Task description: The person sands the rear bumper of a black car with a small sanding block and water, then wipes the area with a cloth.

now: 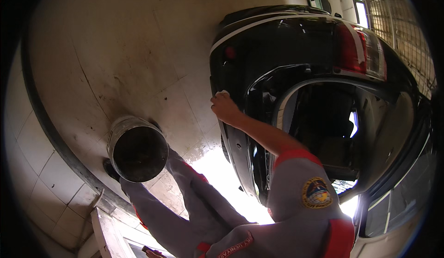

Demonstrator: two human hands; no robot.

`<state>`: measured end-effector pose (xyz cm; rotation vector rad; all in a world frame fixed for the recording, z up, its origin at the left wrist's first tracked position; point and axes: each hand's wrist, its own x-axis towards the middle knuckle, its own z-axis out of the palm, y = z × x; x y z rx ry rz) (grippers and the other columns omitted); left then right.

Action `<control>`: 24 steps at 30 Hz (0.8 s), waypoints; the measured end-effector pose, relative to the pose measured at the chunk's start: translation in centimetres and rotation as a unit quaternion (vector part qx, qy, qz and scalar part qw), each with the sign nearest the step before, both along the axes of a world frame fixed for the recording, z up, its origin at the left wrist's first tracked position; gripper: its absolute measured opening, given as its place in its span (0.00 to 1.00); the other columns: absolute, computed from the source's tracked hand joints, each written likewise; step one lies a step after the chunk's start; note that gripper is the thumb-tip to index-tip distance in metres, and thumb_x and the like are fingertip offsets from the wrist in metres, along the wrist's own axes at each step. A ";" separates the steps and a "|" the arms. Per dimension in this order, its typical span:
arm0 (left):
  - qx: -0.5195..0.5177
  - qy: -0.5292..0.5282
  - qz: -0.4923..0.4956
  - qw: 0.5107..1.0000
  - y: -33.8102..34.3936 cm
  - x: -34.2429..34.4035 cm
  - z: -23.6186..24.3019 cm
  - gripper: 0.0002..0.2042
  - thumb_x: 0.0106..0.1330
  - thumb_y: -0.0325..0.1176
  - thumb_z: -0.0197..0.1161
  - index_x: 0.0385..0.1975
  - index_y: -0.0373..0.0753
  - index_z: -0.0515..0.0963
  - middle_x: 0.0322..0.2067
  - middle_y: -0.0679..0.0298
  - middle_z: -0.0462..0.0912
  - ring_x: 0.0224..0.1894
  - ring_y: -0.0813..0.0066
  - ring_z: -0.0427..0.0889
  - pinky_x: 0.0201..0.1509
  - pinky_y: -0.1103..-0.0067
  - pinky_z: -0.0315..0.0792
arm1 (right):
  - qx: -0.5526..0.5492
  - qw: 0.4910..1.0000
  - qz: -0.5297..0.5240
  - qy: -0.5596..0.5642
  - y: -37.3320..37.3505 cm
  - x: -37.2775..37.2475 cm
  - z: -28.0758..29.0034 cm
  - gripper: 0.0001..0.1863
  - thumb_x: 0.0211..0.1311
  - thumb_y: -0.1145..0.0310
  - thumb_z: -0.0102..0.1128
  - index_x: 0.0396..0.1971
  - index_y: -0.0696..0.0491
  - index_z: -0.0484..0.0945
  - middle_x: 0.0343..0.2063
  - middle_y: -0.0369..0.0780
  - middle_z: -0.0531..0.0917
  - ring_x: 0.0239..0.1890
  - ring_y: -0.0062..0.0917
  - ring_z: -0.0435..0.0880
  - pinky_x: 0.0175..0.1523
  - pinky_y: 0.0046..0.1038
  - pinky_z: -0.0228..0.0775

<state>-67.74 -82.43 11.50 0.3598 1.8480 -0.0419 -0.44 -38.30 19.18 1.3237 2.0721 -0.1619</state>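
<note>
My right hand [225, 107] reaches out to the side of a glossy dark car body [236, 80]. Its fingers are closed, with a small bit of something white [222, 92] showing at their tips against the panel. Whether that is cloth, paper or a pad cannot be made out. At the bottom edge, only part of my left hand [155, 254] shows, closed around a narrow dark thing [147, 249] whose kind is unclear. A large bucket [123, 125] with a dark inside stands on the floor beside my feet, well apart from both hands.
White tape [277, 17] runs along the car's far edge, near a red and clear tail light [354, 50]. A large opening [319, 119] in the bodywork lies right of my arm. Tiled floor [152, 50] carries dark stains. A pale box-like object [104, 232] stands lower left.
</note>
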 end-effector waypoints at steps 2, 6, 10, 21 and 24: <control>0.006 0.012 0.007 1.000 1.0 -1.3 0.3 0.26 0.74 0.56 0.33 0.35 0.38 0.69 0.15 0.64 0.71 0.13 0.72 0.71 0.19 0.75 0.70 | 0.031 0.996 -0.086 0.015 5.3 -3.8 6.5 0.08 0.52 0.71 0.54 0.29 0.53 0.82 0.32 0.42 0.79 0.43 0.37 0.77 0.51 0.44 0.64; 0.033 0.008 0.012 0.999 1.1 -4.1 0.6 0.25 0.75 0.54 0.31 0.36 0.38 0.69 0.15 0.64 0.71 0.13 0.73 0.70 0.17 0.77 0.69 | 0.372 0.910 -0.116 0.139 12.4 -0.6 20.4 0.17 0.56 0.79 0.49 0.45 0.55 0.77 0.42 0.47 0.79 0.51 0.42 0.76 0.60 0.42 0.63; 0.115 -0.020 0.049 0.992 0.0 -6.0 0.7 0.26 0.73 0.57 0.35 0.40 0.37 0.69 0.16 0.64 0.72 0.13 0.73 0.71 0.15 0.76 0.69 | 0.385 0.916 -0.107 0.024 10.8 3.5 22.5 0.24 0.55 0.82 0.47 0.55 0.56 0.72 0.51 0.48 0.76 0.58 0.43 0.72 0.65 0.41 0.60; 0.088 -0.040 0.116 0.989 2.5 -5.8 3.9 0.24 0.72 0.57 0.44 0.42 0.38 0.67 0.16 0.66 0.70 0.14 0.77 0.69 0.15 0.79 0.65 | -0.115 0.812 -0.568 0.069 -32.1 -6.5 9.6 0.11 0.60 0.71 0.53 0.41 0.55 0.80 0.40 0.50 0.81 0.46 0.42 0.80 0.49 0.38 0.72; 0.107 -0.034 0.172 0.979 4.3 -8.6 5.3 0.23 0.72 0.57 0.46 0.41 0.38 0.66 0.16 0.67 0.69 0.14 0.79 0.68 0.15 0.80 0.63 | -0.305 0.736 -0.595 0.109 -31.6 -16.7 14.8 0.26 0.51 0.77 0.57 0.54 0.48 0.77 0.47 0.43 0.81 0.53 0.37 0.79 0.56 0.36 0.72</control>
